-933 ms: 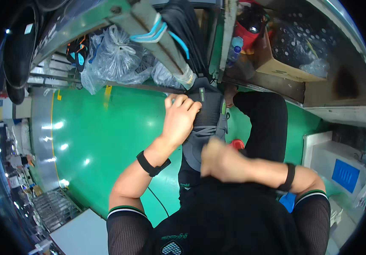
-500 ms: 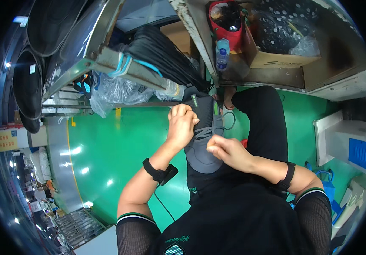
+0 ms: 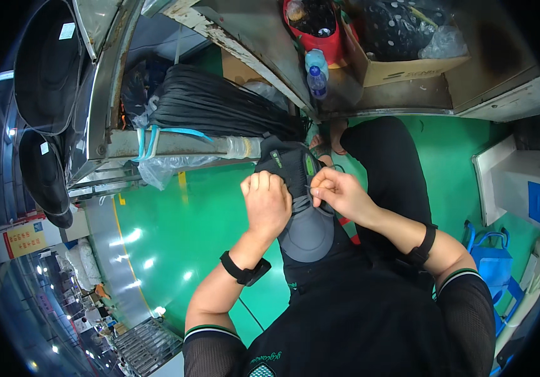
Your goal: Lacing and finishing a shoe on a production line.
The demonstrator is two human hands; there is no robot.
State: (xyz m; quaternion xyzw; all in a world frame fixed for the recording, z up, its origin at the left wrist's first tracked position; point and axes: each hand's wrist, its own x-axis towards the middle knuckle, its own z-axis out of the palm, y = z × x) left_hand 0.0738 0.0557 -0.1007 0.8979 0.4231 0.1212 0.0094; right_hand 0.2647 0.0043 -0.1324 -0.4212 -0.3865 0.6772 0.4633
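Note:
A grey shoe (image 3: 307,235) rests on my left thigh, its rounded toe toward me and its dark tongue and collar facing away. Grey shoelace (image 3: 301,202) crosses its middle. My left hand (image 3: 266,204) is closed against the shoe's left side with bent fingers; its thumb and fingertips are largely hidden. On the right side of the opening, my right hand (image 3: 339,193) pinches a thin end of the lace between thumb and forefinger, just over the eyelet edge.
A metal shelf with a tape-wrapped bar (image 3: 176,146) stands just beyond the shoe, carrying a bundle of black strands (image 3: 213,103). Behind are a bottle (image 3: 316,81), a red bag (image 3: 314,38) and a cardboard box (image 3: 402,72). A blue stool (image 3: 493,264) stands right.
My right hand has moved away from me, from beside the toe up to the lace opening. The lace loop at the right is mostly out of sight now. My view has shifted slightly.

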